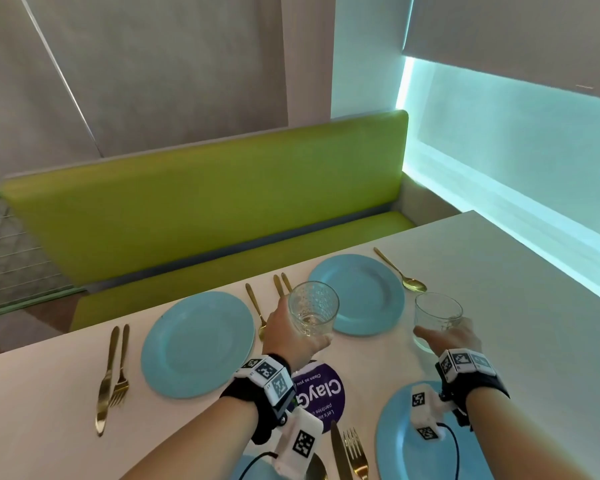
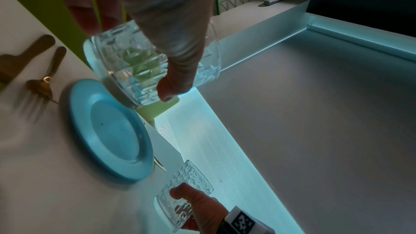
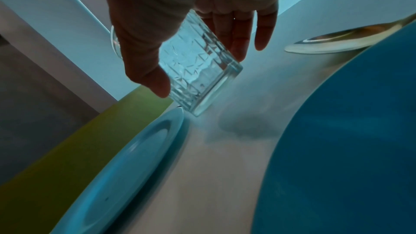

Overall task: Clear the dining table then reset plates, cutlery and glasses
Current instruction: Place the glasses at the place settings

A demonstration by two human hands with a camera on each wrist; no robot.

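Observation:
My left hand [image 1: 286, 336] grips a clear patterned glass [image 1: 313, 306] above the table, between the two far blue plates [image 1: 198, 344] [image 1: 359, 294]. In the left wrist view the thumb [image 2: 173, 81] wraps this glass [image 2: 139, 70], over a blue plate [image 2: 112, 129]. My right hand [image 1: 456, 336] holds a second patterned glass [image 1: 437, 315] low over the white table [image 1: 499, 306], between the far right plate and the near plate [image 1: 400, 441]. The right wrist view shows thumb [image 3: 148, 76] and fingers round that tilted glass [image 3: 198, 70]; whether its base touches the table I cannot tell.
Gold cutlery lies beside the plates: a knife and fork [image 1: 111, 375] at far left, a spoon [image 1: 257, 311] by my left hand, a spoon [image 1: 400, 271] at far right, a knife and fork [image 1: 347, 452] near me. A purple round sticker [image 1: 326, 393] marks the table. A green bench [image 1: 205, 209] lies beyond.

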